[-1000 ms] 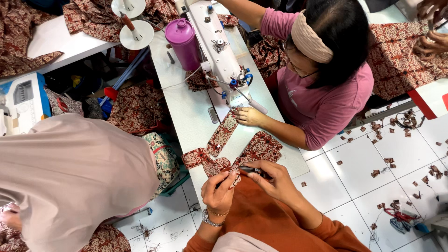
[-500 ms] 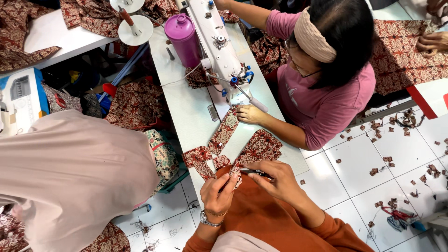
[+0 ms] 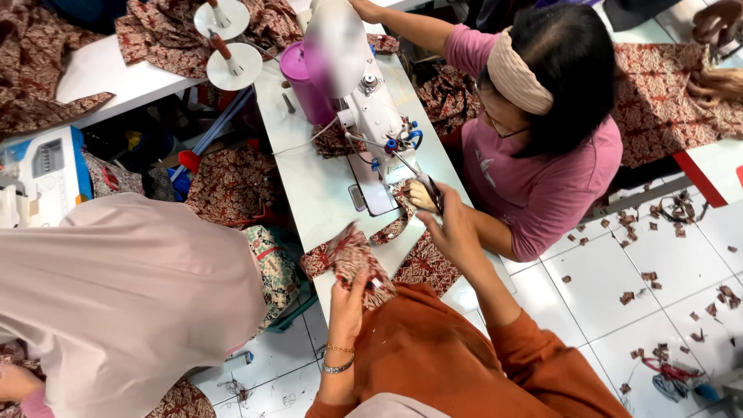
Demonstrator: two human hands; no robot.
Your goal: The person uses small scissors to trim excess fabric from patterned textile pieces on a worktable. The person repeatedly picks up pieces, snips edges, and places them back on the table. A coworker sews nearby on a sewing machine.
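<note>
Two hands working here: left hand (image 3: 350, 298) is gripping a bunched fabric piece (image 3: 352, 259) over the worktop (image 3: 317, 193) edge, right hand (image 3: 453, 228) is holding scissors (image 3: 433, 193) by the sewing machine (image 3: 371, 116), looks like thread snipping needing careful aim.

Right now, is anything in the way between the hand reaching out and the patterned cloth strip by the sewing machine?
Yes. The right hand holds dark scissors, and a co-worker's hand rests on the cloth strip right there.
</note>
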